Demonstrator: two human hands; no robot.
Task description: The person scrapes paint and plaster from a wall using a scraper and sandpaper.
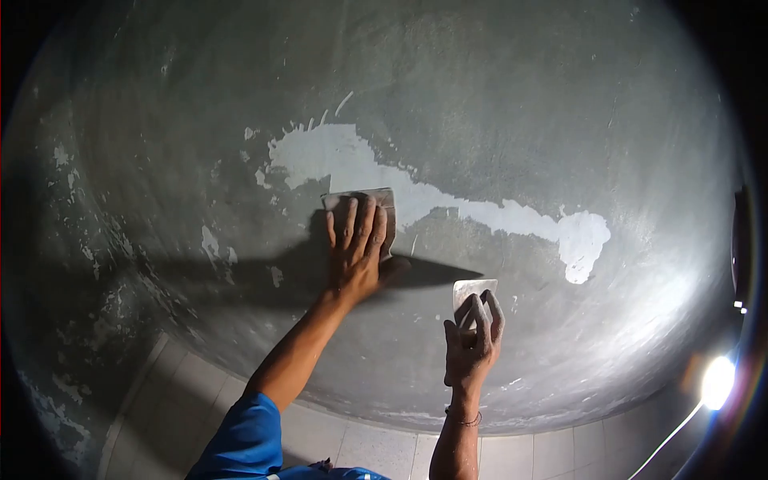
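Observation:
My left hand (358, 252) is spread over a brownish-grey sheet of sandpaper (390, 226), pressing it to the grey wall (480, 104). The sheet's top edge and right side show past my fingers. It overlaps the lower edge of a white putty patch (324, 152), which runs to the right as a narrow strip and ends in a wider blot (586, 238). Lower and to the right, my right hand (474, 344) is closed around a flat, pale metal putty scraper (475, 286). Its straight edge points up, below the white strip; the fingers hide its lower part.
A bright lamp (718, 382) with a white cable (668, 440) glows at the lower right. Light tiles (384, 448) run along the bottom. Small white flecks (212, 244) mark the wall at the left, and my left arm's shadow (240, 280) falls across it.

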